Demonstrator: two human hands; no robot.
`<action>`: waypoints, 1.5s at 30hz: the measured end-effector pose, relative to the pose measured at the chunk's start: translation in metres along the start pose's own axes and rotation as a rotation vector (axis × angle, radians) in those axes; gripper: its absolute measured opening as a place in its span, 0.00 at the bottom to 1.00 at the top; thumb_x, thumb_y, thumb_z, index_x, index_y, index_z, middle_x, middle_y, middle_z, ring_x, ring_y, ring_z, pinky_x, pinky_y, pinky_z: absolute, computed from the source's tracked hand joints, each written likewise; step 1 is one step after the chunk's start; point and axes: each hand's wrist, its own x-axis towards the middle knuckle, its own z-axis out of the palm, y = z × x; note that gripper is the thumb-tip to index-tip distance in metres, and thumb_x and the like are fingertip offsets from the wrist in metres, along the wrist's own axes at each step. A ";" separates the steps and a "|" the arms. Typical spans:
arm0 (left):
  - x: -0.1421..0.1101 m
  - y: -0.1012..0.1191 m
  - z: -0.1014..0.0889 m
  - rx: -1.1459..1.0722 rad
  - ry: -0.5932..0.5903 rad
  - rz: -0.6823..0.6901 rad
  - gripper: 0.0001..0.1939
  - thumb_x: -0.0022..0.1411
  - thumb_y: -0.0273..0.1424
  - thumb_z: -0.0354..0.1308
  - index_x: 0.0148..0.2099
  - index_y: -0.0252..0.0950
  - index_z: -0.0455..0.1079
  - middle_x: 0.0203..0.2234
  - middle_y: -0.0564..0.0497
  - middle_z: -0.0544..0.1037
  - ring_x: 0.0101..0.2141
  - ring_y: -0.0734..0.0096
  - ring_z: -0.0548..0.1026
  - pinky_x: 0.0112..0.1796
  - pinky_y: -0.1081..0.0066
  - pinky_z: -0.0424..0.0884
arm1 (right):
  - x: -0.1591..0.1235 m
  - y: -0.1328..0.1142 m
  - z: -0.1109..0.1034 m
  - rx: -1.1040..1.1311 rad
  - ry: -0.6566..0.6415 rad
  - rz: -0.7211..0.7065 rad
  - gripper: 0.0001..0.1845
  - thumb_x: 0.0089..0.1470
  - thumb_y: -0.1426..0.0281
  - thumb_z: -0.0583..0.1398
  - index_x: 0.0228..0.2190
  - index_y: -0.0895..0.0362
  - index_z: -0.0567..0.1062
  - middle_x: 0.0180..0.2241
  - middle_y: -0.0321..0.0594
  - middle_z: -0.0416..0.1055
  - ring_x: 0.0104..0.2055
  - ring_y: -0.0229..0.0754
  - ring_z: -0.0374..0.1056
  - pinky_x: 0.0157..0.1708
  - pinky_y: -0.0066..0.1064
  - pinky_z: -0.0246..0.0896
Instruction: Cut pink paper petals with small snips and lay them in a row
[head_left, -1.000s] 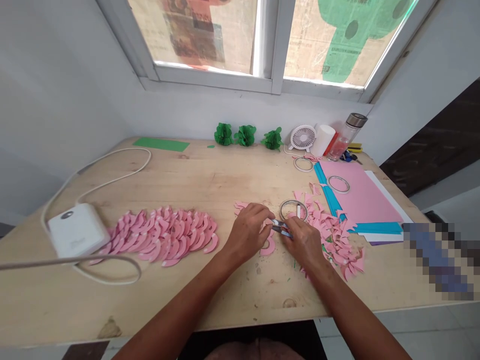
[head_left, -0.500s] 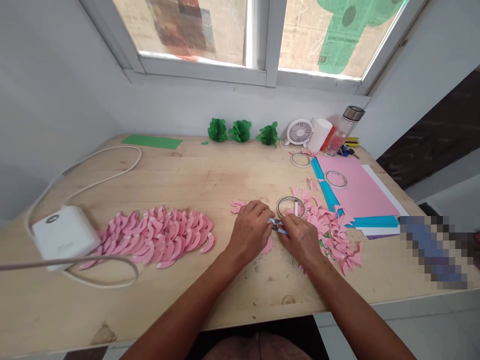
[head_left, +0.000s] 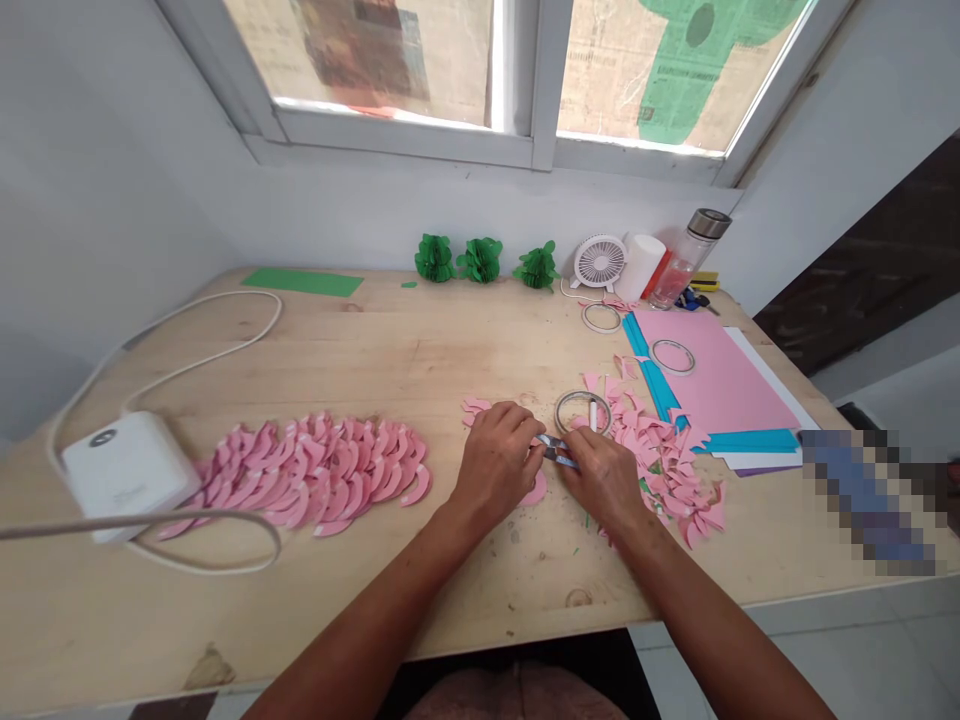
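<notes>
Scraps (head_left: 679, 480) crowd right hand (head_left: 606, 478); bottle (head_left: 691, 250), pinkish inside, near far right corner of counter (head_left: 435, 350). Right grip clenched on scissors (head_left: 558, 456); left hand (head_left: 496, 455): grip hidden, can't tell.

Tabletop (head_left: 420, 350) matt wood; held tool (head_left: 559, 455) metallic; pink crescents (head_left: 330, 475) matt paper; bottle (head_left: 677, 270) glossy, cap (head_left: 709, 223) metal.

In my right hand (head_left: 600, 470) I grip scissors (head_left: 559, 458), blades beside my left hand (head_left: 495, 455), between overlapping pink paper curves (head_left: 337, 480) and scattered pink scraps (head_left: 651, 440).
</notes>
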 end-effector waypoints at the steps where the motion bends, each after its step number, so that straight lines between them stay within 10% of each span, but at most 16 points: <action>1: 0.000 0.000 0.000 0.001 0.002 0.001 0.05 0.57 0.25 0.51 0.35 0.36 0.68 0.33 0.47 0.73 0.40 0.61 0.67 0.40 0.62 0.63 | 0.000 0.000 0.000 0.003 0.000 0.000 0.06 0.54 0.71 0.54 0.26 0.57 0.68 0.26 0.36 0.68 0.28 0.36 0.62 0.26 0.28 0.44; 45: 0.000 -0.001 0.004 -0.268 0.021 -0.051 0.06 0.57 0.23 0.47 0.30 0.37 0.62 0.38 0.46 0.71 0.45 0.62 0.65 0.46 0.60 0.61 | 0.001 -0.002 0.000 -0.053 -0.085 0.041 0.04 0.53 0.73 0.55 0.29 0.56 0.70 0.28 0.38 0.69 0.27 0.36 0.63 0.23 0.29 0.42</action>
